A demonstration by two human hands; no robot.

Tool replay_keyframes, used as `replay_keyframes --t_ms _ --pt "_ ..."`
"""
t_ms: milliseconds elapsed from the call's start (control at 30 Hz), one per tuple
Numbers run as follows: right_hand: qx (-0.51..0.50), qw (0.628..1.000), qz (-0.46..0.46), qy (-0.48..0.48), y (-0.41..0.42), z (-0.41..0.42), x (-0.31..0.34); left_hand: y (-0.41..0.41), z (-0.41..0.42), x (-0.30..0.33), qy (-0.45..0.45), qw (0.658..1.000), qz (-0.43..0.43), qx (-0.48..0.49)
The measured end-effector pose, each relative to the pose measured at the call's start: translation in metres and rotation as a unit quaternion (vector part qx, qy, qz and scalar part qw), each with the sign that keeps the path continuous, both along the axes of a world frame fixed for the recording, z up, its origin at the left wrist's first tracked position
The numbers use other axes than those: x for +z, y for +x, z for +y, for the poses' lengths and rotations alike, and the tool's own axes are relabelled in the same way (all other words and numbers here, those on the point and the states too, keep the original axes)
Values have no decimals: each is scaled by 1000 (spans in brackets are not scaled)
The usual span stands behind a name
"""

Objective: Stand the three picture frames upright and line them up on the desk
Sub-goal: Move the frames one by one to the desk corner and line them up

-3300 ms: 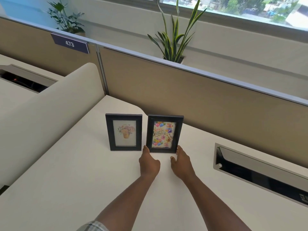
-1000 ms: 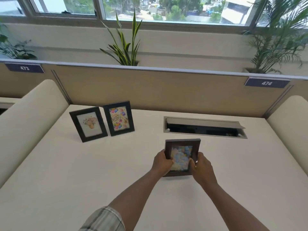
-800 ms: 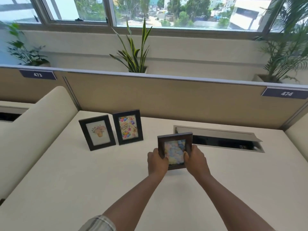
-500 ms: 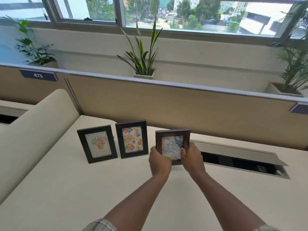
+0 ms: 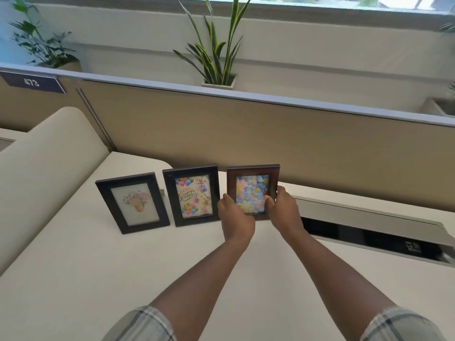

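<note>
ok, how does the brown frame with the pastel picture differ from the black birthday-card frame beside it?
The brown wooden frame with the pastel picture is gripped at its sides by the left hand and right hand; the black frame with the birthday card stands alone, untouched. Brown trim versus black. The brown frame's picture has no lettering; the black one's reads "Happy Birthday". Both are upright, portrait, facing the camera, on the cream desk.

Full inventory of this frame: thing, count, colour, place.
black frames: 2, black, upright side by side, desk left
brown frame: 1, dark brown, upright, right end of row, held by both hands
desk: 1, cream
cable tray: 1, grey, lid open, desk right
partition: 1, tan, behind desk
number plate: 1, navy, reads 473
potted plants: 2 in clear view, green, beyond the partition
left hand: 1, grip on frame's left edge
right hand: 1, grip on right edge
</note>
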State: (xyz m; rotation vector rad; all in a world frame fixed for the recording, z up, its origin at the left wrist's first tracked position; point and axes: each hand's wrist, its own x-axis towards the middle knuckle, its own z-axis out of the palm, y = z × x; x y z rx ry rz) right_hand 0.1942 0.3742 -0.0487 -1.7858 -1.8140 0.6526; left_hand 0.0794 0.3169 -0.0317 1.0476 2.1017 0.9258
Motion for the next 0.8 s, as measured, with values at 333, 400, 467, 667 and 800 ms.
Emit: replay_keyframes --t_ms 333,400,467,667,800 --pt "20 995 -11 -101 1 -26 -36 7 -27 -44 -50 998 -44 -7" --pt "26 994 -11 -110 1 -24 -39 6 -26 -45 -52 998 -43 -6" --pt "28 994 -4 -110 0 -20 -40 5 -25 -45 -55 998 -41 -5" --pt "13 994 0 -107 -2 -20 -44 4 -25 -49 -68 997 -30 -6" --pt "12 994 -5 -112 -2 -19 -45 5 -25 -49 -66 997 -36 -3"
